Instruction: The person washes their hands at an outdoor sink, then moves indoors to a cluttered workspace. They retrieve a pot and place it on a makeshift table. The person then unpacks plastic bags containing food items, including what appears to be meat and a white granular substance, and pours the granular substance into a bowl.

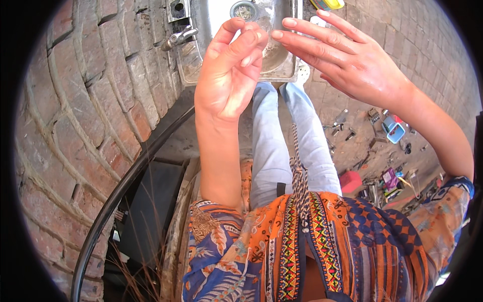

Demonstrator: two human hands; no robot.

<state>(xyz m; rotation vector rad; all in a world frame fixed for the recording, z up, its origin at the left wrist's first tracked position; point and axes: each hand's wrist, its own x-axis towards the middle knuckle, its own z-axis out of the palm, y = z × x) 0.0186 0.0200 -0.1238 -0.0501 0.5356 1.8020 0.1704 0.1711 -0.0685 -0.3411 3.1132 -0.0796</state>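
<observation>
Above a metal sink [274, 68] at the far side, the left hand [229, 70] shows its palm, fingers curled; whether its grip clasps anything, one cannot tell. The right hand [352, 63] points left, grip apart, palm hidden. Beyond the tap [183, 36] at left, the frame cuts off the sink.

The sink [189, 70] is grey, the trousers [269, 136] pale blue, the shirt [362, 236] orange-and-blue patterned

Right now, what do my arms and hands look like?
Your left hand and right hand are bare, with no gloves, rings or watch visible. The left sleeve is blue and orange with leaf shapes; the right sleeve is patterned, edged in dark blue.
</observation>
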